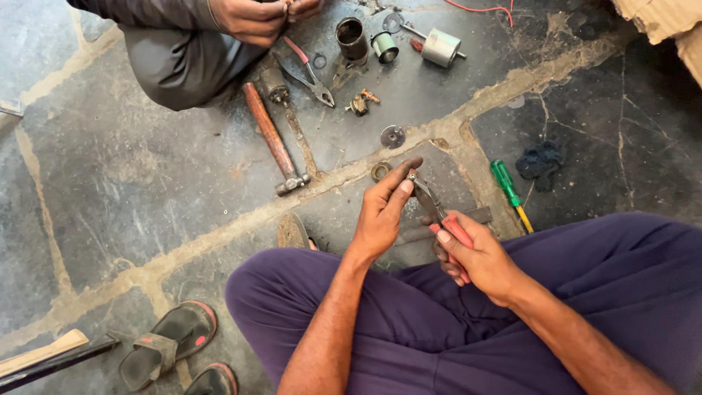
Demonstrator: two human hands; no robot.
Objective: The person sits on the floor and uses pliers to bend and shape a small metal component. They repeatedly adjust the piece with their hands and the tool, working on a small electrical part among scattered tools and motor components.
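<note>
Ok so from the head cam I'm looking down at the person sitting cross-legged on a cracked stone floor point(131, 183), purple trousers filling the bottom of the frame. The right hand point(475, 257) is curled tight round the red handles of a pair of pliers point(437, 212), nose pointing up and to the left. The left hand point(382, 212) is up at the tip of them, thumb and forefinger pinched together right at the nose w/ the other fingers stretched out; there's prob some tiny part in there but it's too small for me to make out, so can't say what it has. All this is happening just above the knees, over a flat dark metal bar point(439, 225) lying on the floor. Nearby stuff: a small ring point(380, 171) just past the left fingertips, a little round disc point(393, 136) beyond that, a hammer point(274, 139) w/ a reddish-brown handle off to the left, and a green-handled screwdriver point(509, 184) to the right beside a dark rag point(540, 162). Across the floor another person (only legs and hands showing) sits w/ a second pair of pliers point(308, 73), a dark metal cylinder point(352, 38) and a small motor-looking part point(439, 47) in front of them. Sandals point(168, 342) at bottom left.
</note>
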